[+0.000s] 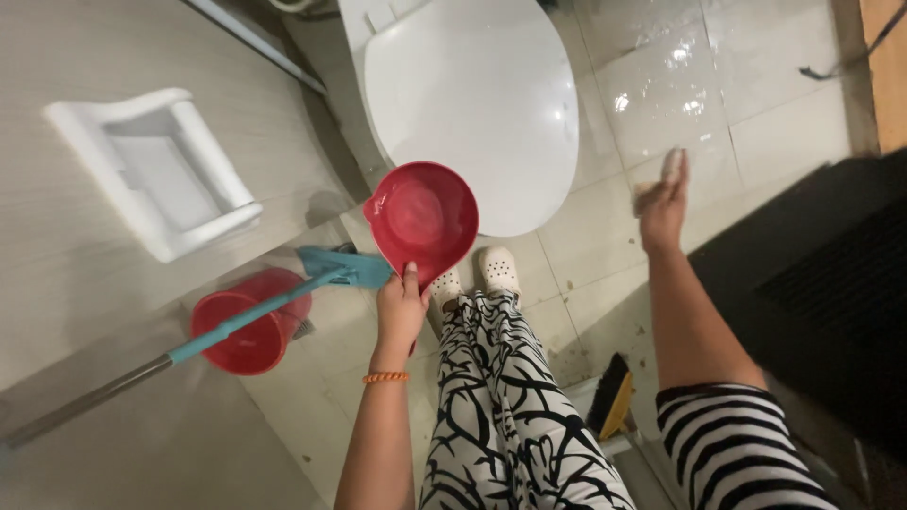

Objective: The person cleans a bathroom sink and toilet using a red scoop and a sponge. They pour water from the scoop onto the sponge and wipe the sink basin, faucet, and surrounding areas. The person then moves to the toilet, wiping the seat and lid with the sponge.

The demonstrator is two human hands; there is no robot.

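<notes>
While a red bucket (pixel 248 326) and a teal-headed mop (pixel 283 297) sit at my left, my left hand (pixel 401 307) grips the red scoop (pixel 422 215) over the closed white toilet lid (pixel 477 90), and my right hand (pixel 663 203) hangs open, holding nothing, above wet floor tiles (pixel 661 85).

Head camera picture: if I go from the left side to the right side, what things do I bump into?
White wall-mounted holder → round red plastic bucket → red plastic scoop bowl held in the left hand → white clog shoes → black-bristled brush with yellow back → raised right hand → dark mat.
</notes>
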